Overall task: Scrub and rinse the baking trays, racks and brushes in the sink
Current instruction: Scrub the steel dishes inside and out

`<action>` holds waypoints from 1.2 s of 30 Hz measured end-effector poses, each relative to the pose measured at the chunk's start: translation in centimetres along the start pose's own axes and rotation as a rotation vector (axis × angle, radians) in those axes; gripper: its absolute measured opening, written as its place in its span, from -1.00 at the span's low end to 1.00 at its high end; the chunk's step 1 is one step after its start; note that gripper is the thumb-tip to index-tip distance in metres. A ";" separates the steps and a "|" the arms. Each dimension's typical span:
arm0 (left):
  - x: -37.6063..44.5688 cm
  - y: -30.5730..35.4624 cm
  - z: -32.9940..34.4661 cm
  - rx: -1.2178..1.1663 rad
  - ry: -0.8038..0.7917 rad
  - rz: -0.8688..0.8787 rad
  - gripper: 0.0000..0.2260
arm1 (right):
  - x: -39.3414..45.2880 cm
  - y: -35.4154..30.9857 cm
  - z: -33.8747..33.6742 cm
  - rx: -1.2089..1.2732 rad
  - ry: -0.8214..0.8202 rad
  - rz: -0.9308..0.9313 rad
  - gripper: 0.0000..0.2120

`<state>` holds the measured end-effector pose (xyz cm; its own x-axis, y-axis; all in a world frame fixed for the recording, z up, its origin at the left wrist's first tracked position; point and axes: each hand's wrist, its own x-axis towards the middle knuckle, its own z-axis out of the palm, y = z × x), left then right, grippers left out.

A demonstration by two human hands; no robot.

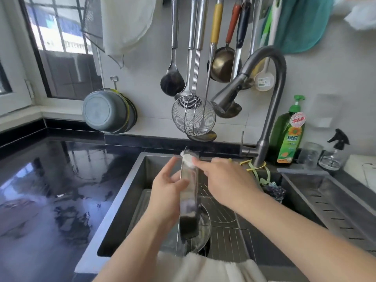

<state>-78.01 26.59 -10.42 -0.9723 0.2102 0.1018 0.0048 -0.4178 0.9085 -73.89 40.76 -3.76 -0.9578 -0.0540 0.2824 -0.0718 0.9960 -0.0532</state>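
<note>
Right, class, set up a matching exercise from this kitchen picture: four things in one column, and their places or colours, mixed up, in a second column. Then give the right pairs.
Column 1
1. baking tray
2. dish soap bottle
3. wire rack
4. grey basin

Column 2
A. lying in the sink
B. hanging on the wall at the left
C. held on edge in the left hand
D. green, standing beside the faucet

Pairs: 1-C, 2-D, 3-A, 4-B
</note>
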 end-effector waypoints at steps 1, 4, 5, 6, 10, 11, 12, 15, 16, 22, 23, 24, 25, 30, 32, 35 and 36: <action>-0.2 -0.4 -0.2 -0.057 -0.015 -0.021 -0.35 | 0.8 0.0 -0.4 -0.025 -0.001 0.020 -0.36; 0.5 -1.4 -1.2 -0.188 0.009 -0.054 -0.42 | 1.0 -1.6 -0.2 -0.044 -0.070 -0.047 -0.37; 1.0 -1.5 -1.6 -0.219 0.016 -0.060 -0.46 | 0.4 -2.6 0.2 -0.031 -0.105 -0.091 -0.37; 1.3 -1.6 -1.9 -0.251 0.014 -0.057 -0.48 | 0.2 -3.4 0.5 -0.025 -0.130 -0.114 -0.38; 1.1 -1.1 -1.9 -0.306 -0.026 -0.020 -0.35 | 3.9 -3.9 1.1 -0.025 -0.063 0.022 -0.38; 1.1 -1.1 -2.1 -0.335 -0.032 -0.010 -0.34 | 4.4 -4.5 1.4 -0.032 -0.046 0.020 -0.39; 1.3 -1.1 -2.4 -0.366 -0.025 -0.009 -0.35 | 4.4 -5.3 1.8 -0.032 -0.054 -0.009 -0.41; 2.1 -1.2 -3.8 -0.454 0.085 -0.059 -0.41 | 2.2 -7.1 4.3 0.021 -0.122 -0.087 -0.45; 2.3 -1.3 -4.1 -0.463 0.101 -0.077 -0.41 | 2.1 -6.8 5.0 0.032 -0.128 -0.066 -0.45; 3.4 -2.9 -5.2 -0.447 0.303 -0.224 -0.77 | 0.8 -5.3 8.7 0.106 -0.139 -0.018 -0.44; 3.3 -2.8 -5.2 -0.466 0.333 -0.259 -0.81 | 0.0 -5.0 9.3 0.125 -0.127 -0.029 -0.43; 3.1 -2.6 -5.2 -0.469 0.352 -0.293 -0.84 | -0.3 -4.3 10.0 0.149 -0.097 -0.018 -0.44; 2.9 -2.4 -5.1 -0.445 0.358 -0.316 -0.85 | -0.4 -3.6 10.4 0.180 -0.059 0.008 -0.45; 2.5 -2.4 -4.5 -0.300 0.346 -0.261 -0.79 | -1.0 -2.3 11.4 0.256 -0.004 -0.003 -0.46; 2.7 -2.4 -4.3 -0.299 0.343 -0.223 -0.79 | -0.5 -0.5 11.6 0.244 0.018 0.103 -0.46; 2.7 -2.1 -4.0 -0.299 0.288 -0.136 -0.82 | -0.4 0.3 12.1 0.409 0.014 0.160 -0.55; 2.8 -2.0 -4.1 -0.293 0.281 -0.119 -0.82 | -0.4 0.1 12.3 0.476 0.060 0.131 -0.56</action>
<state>-81.69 24.38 -13.61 -0.9881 0.0399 -0.1486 -0.1389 -0.6472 0.7496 -76.91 40.06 -15.64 -0.9506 0.0877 0.2978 -0.0844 0.8502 -0.5197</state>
